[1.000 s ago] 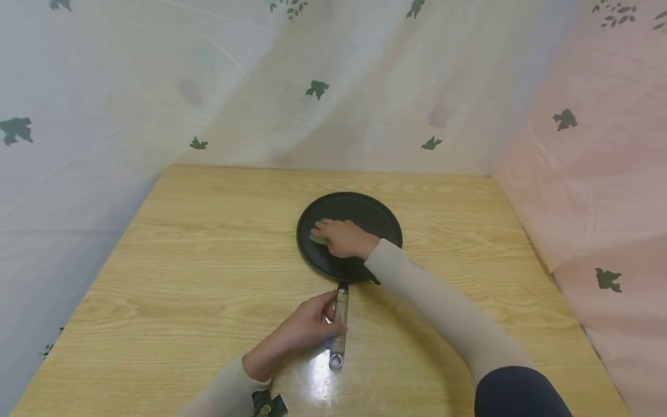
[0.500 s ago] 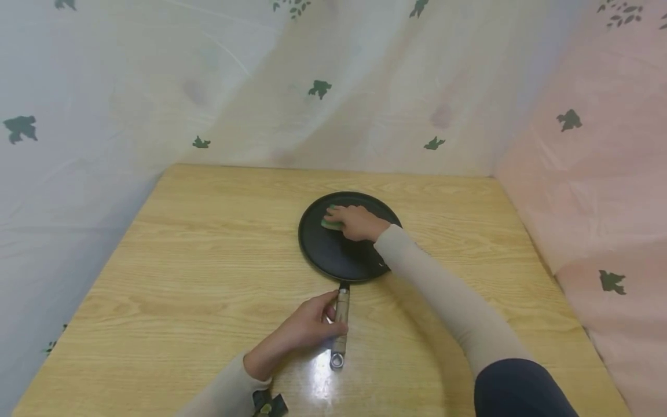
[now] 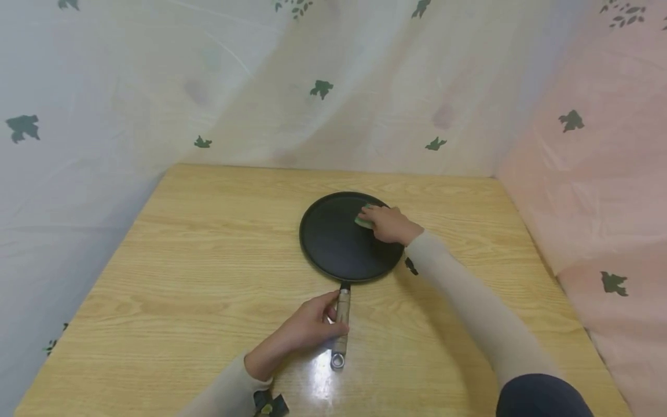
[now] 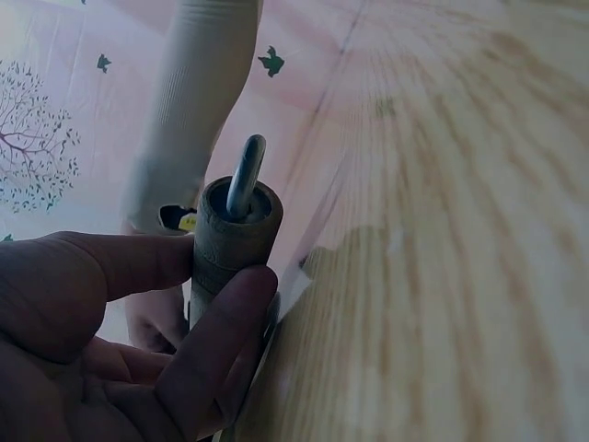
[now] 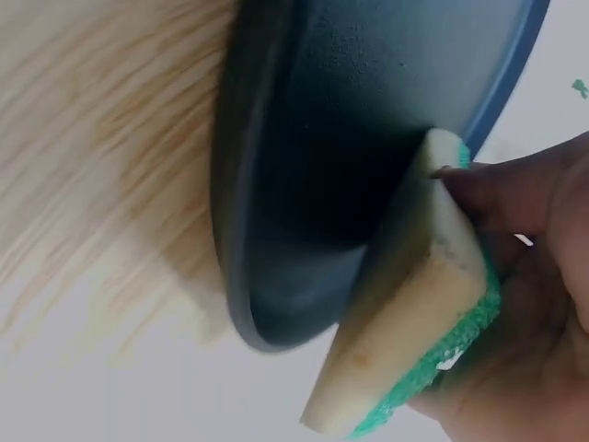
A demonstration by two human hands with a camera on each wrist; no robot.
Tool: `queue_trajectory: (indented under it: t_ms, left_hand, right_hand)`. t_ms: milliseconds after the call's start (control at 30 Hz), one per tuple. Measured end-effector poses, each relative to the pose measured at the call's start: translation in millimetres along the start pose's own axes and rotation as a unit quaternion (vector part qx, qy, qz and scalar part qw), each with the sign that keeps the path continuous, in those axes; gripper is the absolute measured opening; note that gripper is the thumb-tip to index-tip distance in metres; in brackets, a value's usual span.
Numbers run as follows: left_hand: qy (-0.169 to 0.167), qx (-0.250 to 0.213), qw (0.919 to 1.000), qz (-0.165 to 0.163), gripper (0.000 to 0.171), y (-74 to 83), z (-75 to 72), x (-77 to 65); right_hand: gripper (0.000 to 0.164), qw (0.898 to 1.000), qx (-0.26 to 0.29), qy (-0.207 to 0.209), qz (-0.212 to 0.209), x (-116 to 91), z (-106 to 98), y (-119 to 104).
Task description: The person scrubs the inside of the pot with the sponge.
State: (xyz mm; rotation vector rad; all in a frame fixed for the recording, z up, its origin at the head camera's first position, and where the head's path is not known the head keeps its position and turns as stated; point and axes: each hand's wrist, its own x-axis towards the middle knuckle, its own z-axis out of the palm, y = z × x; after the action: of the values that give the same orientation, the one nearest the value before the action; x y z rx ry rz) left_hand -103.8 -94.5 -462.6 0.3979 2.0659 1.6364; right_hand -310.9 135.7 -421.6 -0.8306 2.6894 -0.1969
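Observation:
A flat black frying pan (image 3: 339, 237) lies on the wooden table, its light handle (image 3: 342, 313) pointing toward me. My left hand (image 3: 310, 321) grips that handle; the left wrist view shows thumb and fingers around the wooden handle (image 4: 230, 239) with its metal hanging ring at the end. Over the pan's right side my right hand (image 3: 388, 224) holds a sponge (image 3: 363, 221). In the right wrist view the sponge (image 5: 405, 313) is pale yellow with a green scouring layer, pinched by the right hand (image 5: 525, 276) and tilted at the pan's rim. Its contact with the pan surface is partly hidden.
The wood-grain table (image 3: 208, 260) extends around the pan on all sides. A pale curtain (image 3: 250, 87) with green bird prints hangs behind it, and a pinkish sheet (image 3: 589, 191) borders the right edge.
My right hand has carried the sponge from the pan's left part up and across to its right side. The left hand keeps its grip on the handle, and the pan stays put.

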Motion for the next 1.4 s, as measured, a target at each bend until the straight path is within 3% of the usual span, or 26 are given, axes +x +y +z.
queue_trajectory:
  t_ms: [333, 533, 767, 1000, 1167, 1400]
  left_hand:
    - [-0.003, 0.000, 1.0000, 0.006, 0.080, -1.2, 0.1, 1.0]
    - [-0.002, 0.013, 0.9998, 0.017, 0.079, -2.5, -0.4, 1.5]
    - [0.000, 0.034, 0.9992, 0.022, 0.079, -3.4, -0.2, 1.6]
    - [0.003, 0.051, 0.9985, 0.022, 0.079, -3.0, -1.0, 2.1]
    - [-0.005, 0.034, 0.9991, 0.026, 0.080, -3.3, -0.7, 1.7]
    - [-0.009, 0.031, 0.9991, 0.028, 0.081, -4.1, -1.3, 1.6]
  right_hand:
    - [0.053, 1.000, -0.007, -0.014, 0.004, -43.9, 0.9, -6.0]
    - [0.048, 0.999, 0.001, 0.030, -0.032, -71.8, 20.2, -11.6]
    - [0.045, 0.997, -0.019, 0.064, -0.051, -89.0, 41.4, -23.9]
    - [0.049, 0.994, -0.009, 0.081, -0.069, -96.3, 50.8, -49.7]
    - [0.053, 0.992, 0.003, 0.081, -0.096, -95.1, 57.4, -66.8]
    - [0.047, 0.992, 0.020, 0.058, -0.112, -76.6, 53.1, -89.6]
